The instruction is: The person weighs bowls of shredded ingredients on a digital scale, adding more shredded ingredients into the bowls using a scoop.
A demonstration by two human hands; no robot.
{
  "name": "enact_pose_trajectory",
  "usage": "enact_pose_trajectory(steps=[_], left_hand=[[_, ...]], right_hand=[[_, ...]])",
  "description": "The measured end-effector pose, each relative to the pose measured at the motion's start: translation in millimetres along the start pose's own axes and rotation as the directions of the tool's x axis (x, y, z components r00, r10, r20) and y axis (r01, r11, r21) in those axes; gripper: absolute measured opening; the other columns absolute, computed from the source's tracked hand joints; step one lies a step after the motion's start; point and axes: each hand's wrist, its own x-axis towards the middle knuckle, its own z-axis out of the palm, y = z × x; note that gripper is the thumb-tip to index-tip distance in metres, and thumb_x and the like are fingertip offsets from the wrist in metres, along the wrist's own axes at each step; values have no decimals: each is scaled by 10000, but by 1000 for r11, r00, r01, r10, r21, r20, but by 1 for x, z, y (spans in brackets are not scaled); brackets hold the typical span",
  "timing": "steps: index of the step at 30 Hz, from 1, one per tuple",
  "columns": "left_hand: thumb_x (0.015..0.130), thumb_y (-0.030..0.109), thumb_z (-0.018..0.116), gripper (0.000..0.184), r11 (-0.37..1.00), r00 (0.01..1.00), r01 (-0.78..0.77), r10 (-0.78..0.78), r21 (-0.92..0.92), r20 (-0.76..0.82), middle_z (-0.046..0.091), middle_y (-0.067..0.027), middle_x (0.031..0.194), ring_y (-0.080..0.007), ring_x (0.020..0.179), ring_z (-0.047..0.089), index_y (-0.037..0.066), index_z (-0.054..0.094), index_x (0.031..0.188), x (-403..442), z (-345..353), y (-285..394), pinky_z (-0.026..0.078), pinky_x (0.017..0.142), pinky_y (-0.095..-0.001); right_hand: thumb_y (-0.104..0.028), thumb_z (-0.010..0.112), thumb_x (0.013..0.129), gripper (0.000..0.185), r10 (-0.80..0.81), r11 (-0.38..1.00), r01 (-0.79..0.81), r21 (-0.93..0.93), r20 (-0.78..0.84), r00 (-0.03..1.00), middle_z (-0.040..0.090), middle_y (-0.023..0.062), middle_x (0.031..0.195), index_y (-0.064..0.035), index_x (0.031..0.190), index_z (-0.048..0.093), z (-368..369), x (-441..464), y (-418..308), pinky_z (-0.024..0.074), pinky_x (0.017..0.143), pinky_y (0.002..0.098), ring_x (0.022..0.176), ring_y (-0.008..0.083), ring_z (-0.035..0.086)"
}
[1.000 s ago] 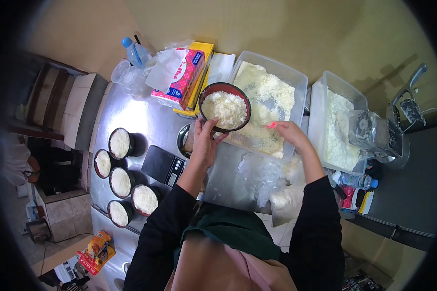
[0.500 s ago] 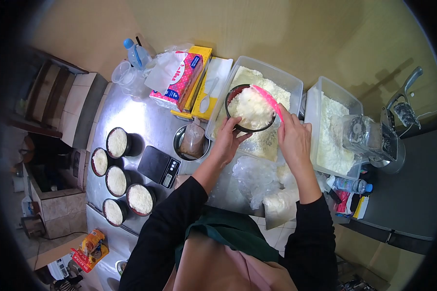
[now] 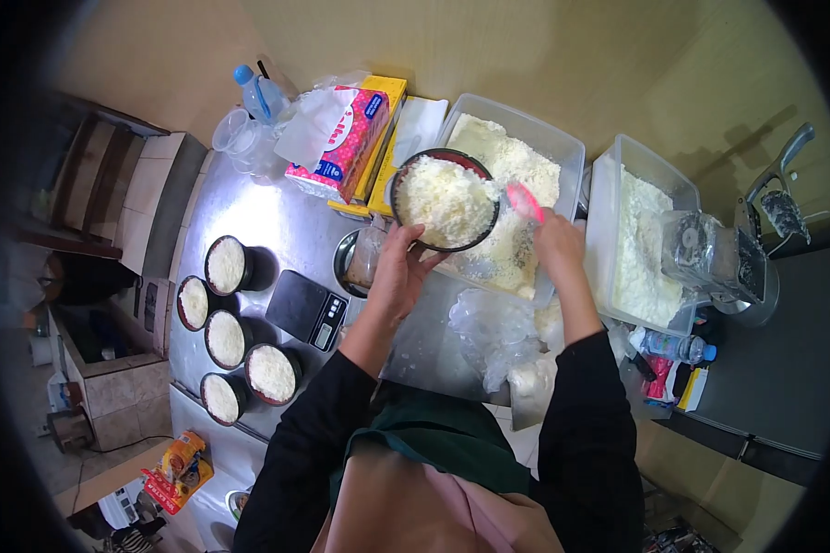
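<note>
My left hand (image 3: 404, 269) grips the near edge of a dark round bowl (image 3: 493, 214) with a reddish inside. White crumbly grated stuff (image 3: 447, 198) is heaped in it. In my right hand (image 3: 560, 244) is a pink plastic scoop (image 3: 526, 201), just right of the bowl, with some white bits on it. Beneath both lies a clear plastic tub (image 3: 572, 152) holding more of the white crumbs (image 3: 526, 166). Part of the tub is hidden by the bowl.
Several filled bowls (image 3: 272, 373) stand at the left beside a black kitchen scale (image 3: 295, 309). A second tub (image 3: 632, 267) of white powdery stuff is at the right, near a metal machine (image 3: 747, 258). Tissues (image 3: 350, 138), a metal bowl (image 3: 344, 267) and plastic bags (image 3: 489, 332) surround the work area.
My left hand has moved the bowl left, towards the tissues. The scoop has come away from the bowl's contents and is now beside its right rim, lower over the tub.
</note>
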Motion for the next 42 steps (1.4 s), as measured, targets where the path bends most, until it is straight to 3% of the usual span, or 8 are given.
enact_pose_trajectory(steps=[11,14,16,20,29,31,37,42], left_hand=[[874,258,536,498,996,991,-82,85,32,-102,513,-125,1252,-241,1098,549,3,390,1275,-33,-33,41,454,926,-405],[877,257,535,504,993,986,-112,116,42,-115,502,-130,1263,-243,1110,540,-3,382,1280,-37,-33,42,459,926,-410],[880,248,532,503,994,986,-106,110,36,-126,499,-134,1265,-245,1127,528,-10,377,1283,-37,-34,42,462,927,-415],[880,241,533,465,990,980,-114,126,85,-154,507,-128,1241,-235,1126,526,1,398,1254,-36,-28,41,463,924,-423],[879,209,522,264,992,984,-13,36,127,-175,518,-77,1103,-196,1037,527,72,447,1091,-9,-7,13,474,886,-418],[877,214,526,268,996,988,3,12,94,-154,518,-79,1093,-198,1040,527,71,449,1090,-3,4,2,473,893,-423],[864,229,529,345,994,994,106,-106,-16,-2,524,-99,1068,-211,1021,548,21,460,1131,18,24,-27,461,947,-449],[861,223,532,336,995,994,102,-102,-19,34,524,-97,1078,-210,1028,547,27,463,1125,23,31,-38,459,950,-448]], right_hand=[[-294,470,861,289,-238,874,88,477,263,935,647,180,995,-153,1029,657,84,4,-47,467,814,457,965,359,603],[-272,470,858,270,-352,805,60,590,394,849,666,147,841,-102,929,668,98,12,-55,481,678,387,781,286,636],[-216,465,874,249,-374,619,-347,704,654,658,560,19,658,-70,889,666,98,19,-50,397,539,270,571,105,501],[-192,466,887,197,-434,429,-489,759,648,625,441,-47,610,-84,829,621,72,14,-33,291,479,217,517,31,352],[-193,487,891,364,-173,455,-170,874,274,946,527,-41,729,-14,1190,592,-18,-4,24,389,580,204,645,65,461],[-229,467,879,345,-125,601,4,799,90,988,597,77,697,-41,1122,625,-51,-12,25,450,637,297,636,182,555],[-178,457,862,343,-56,852,152,501,-202,978,639,170,805,-84,1154,608,-83,-53,-9,457,690,389,757,332,609],[-108,513,843,466,-90,961,171,218,-335,938,593,106,872,-168,1305,506,-76,-74,-27,403,690,381,749,273,581]])
